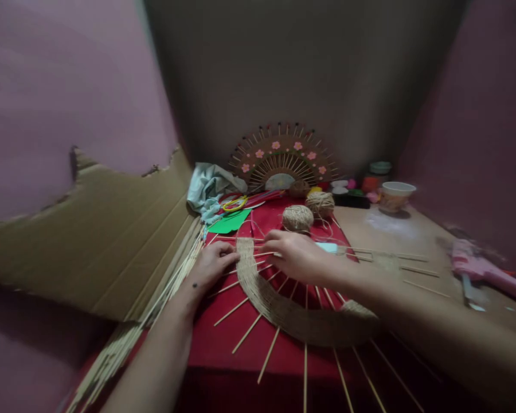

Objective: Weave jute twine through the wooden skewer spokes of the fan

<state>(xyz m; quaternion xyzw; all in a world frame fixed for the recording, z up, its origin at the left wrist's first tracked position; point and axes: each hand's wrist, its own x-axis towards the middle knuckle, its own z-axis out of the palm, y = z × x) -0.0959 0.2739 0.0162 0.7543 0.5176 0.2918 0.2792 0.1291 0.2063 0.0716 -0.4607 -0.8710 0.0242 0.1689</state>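
A curved band of woven twine on thin bamboo sticks lies on a red cloth, its sticks fanning out toward me. My left hand is at the band's left end, thumb and fingers closed on its outer edge around the sticks. Over the inner stick ends, my right hand has its fingers pinched together. A thin loop of twine rises from the band's end toward those fingers; the fingertips partly hide what they grip. Just behind the right hand sits a ball of twine, with a second twine ball beyond.
A finished flowered fan leans against the wall. Yellow-handled scissors, green paper and a pale cloth lie at back left. Spare sticks lie along the cardboard. At right are a cup and pink glue gun.
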